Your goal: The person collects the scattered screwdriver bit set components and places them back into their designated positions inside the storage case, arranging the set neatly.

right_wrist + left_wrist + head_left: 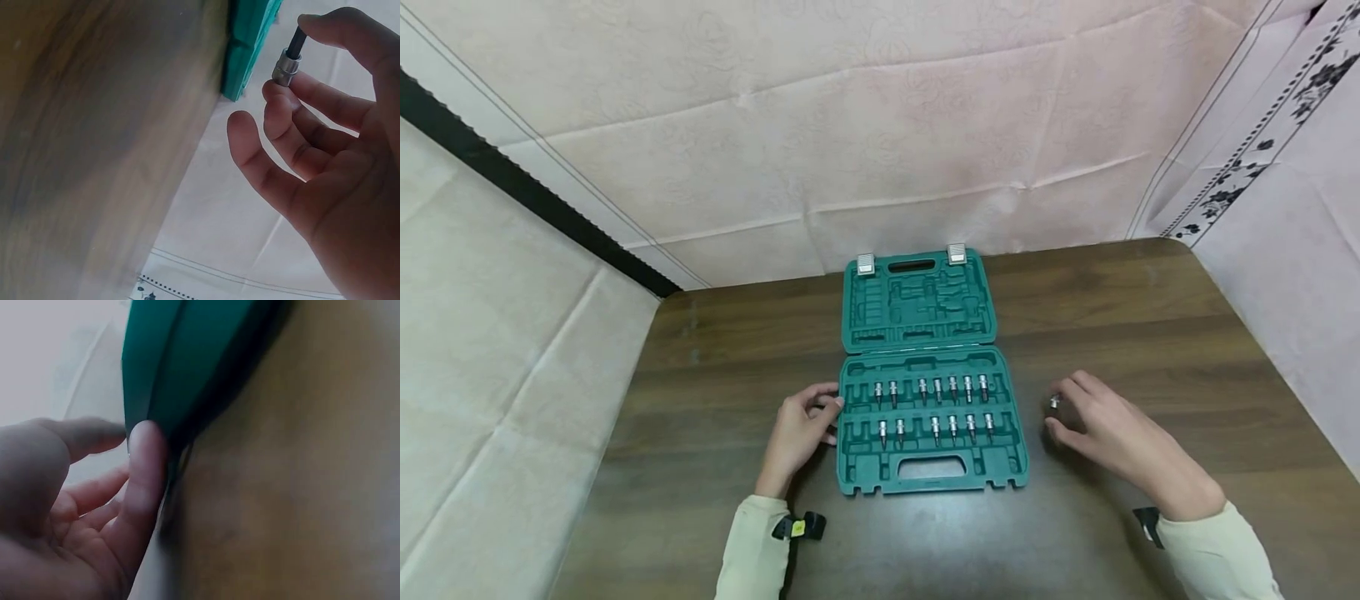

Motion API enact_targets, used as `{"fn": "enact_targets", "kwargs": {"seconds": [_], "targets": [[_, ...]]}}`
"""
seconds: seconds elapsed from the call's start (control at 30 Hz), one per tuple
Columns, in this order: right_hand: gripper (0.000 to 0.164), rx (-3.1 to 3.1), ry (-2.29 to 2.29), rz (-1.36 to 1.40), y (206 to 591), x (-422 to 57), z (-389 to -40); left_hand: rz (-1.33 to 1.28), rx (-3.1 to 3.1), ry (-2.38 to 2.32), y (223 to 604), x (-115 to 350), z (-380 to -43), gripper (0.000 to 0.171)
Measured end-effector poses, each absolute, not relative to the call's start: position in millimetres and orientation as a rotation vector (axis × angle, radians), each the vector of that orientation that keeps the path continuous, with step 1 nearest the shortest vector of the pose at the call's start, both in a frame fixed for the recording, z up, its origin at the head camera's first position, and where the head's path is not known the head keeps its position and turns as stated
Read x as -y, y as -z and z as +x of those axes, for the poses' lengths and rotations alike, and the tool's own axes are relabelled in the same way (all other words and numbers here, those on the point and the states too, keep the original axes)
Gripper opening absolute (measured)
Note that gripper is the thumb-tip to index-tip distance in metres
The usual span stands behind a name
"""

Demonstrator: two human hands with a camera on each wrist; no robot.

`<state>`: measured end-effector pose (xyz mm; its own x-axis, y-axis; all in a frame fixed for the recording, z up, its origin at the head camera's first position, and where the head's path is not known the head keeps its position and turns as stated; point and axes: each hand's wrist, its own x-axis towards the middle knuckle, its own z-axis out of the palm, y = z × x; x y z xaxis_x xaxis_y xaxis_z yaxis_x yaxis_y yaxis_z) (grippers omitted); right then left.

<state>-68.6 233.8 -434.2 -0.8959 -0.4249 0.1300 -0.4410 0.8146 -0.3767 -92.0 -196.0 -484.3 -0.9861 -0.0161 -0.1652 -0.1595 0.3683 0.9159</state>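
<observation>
A green tool case (932, 479) lies unfolded on the table, its lid (917, 292) laid back. Two rows of metal bit sockets (952, 387) sit in its molded slots, with gaps in both rows. At the case's left side, my left hand (801, 429) holds the edge with thumb and finger; the left wrist view shows these fingertips on the green side wall (169, 369). To the right of the case, above the table, my right hand (1101, 425) pinches one bit socket (286, 67), silver with a dark shaft, between thumb and fingers.
The brown wooden table (737, 350) extends on both sides of the case. Behind it hangs a pale cloth (887, 150), with a black strip (535, 183) at left and a floral border (1240, 171) at right. Two silver latches (957, 253) stand on the lid's far edge.
</observation>
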Motion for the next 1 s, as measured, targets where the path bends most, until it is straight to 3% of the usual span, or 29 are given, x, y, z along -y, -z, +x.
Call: {"fn": "enact_targets", "kwargs": {"seconds": [0.23, 0.6, 1.0], "targets": [[0.035, 2.921, -0.659, 0.729, 428, -218, -65, -0.251, -2.262, -1.794, 486, 202, -106, 0.030], [0.046, 2.792, -0.750, 0.820, 419, -162, -68, -0.262, -2.202, -1.837, 491, 208, -107, 0.028], [0.046, 2.681, -0.738, 0.911, 421, -112, -72, -0.261, -2.213, -1.858, 493, 207, -105, 0.025]]}}
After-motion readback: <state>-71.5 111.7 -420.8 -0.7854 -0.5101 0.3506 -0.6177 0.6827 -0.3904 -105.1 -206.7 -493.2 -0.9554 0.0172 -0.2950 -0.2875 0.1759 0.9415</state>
